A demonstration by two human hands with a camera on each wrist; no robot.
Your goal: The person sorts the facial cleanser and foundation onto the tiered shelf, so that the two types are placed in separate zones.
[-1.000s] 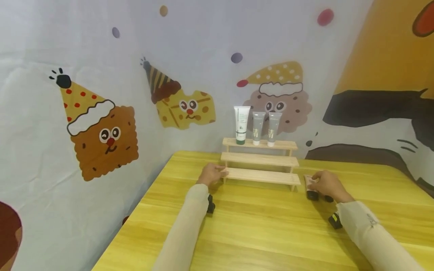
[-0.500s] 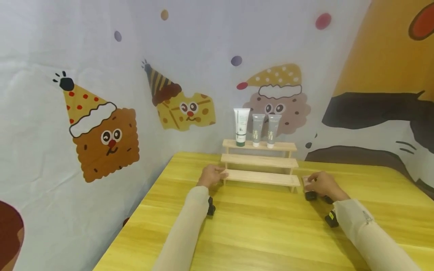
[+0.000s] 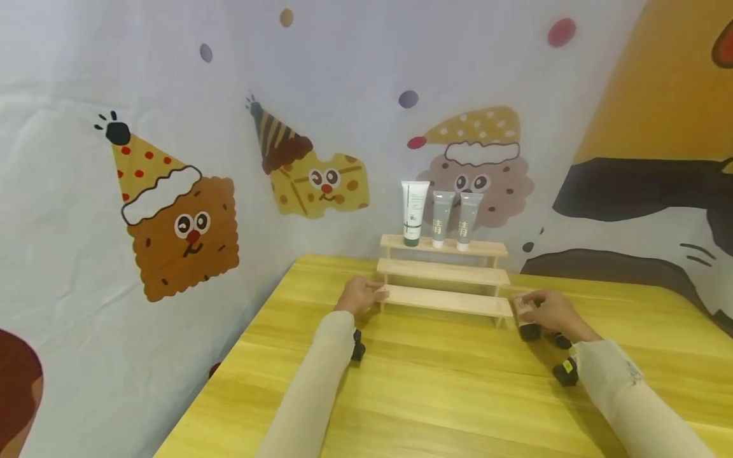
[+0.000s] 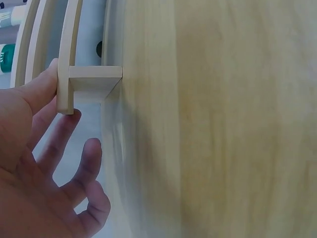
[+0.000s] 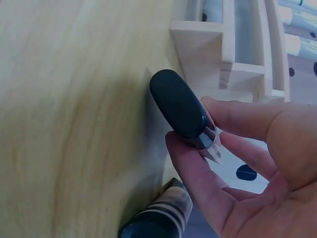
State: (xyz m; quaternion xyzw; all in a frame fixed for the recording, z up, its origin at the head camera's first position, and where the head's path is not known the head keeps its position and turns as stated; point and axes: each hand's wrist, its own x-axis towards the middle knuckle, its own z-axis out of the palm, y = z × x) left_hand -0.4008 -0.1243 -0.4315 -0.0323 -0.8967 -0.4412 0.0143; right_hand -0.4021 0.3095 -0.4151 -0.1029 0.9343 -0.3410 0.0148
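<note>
A three-step wooden display rack (image 3: 446,300) stands on the table. My left hand (image 3: 357,295) is at its left end; in the left wrist view the thumb and a finger pinch the end of a shelf board (image 4: 65,89), the other fingers loosely bent. Right of the rack, my right hand (image 3: 554,312) pinches a pinkish squeeze tube with a black cap (image 5: 178,103) between thumb and fingers; its body is mostly hidden by the hand. Beside it on the table lies a second black-capped tube (image 5: 161,213), half hidden under the hand in the head view.
On the rack's top step stand a white tube with a green cap (image 3: 413,213) and two grey tubes, one (image 3: 442,218) beside the other (image 3: 468,221). The lower two steps are bare. Behind the yellow wood-grain table (image 3: 424,394) hangs a cartoon-printed cloth (image 3: 321,63).
The held tube has shifted slightly toward the rack, away from the second tube. My left hand stays at the rack's left end. The head view has swung a little.
</note>
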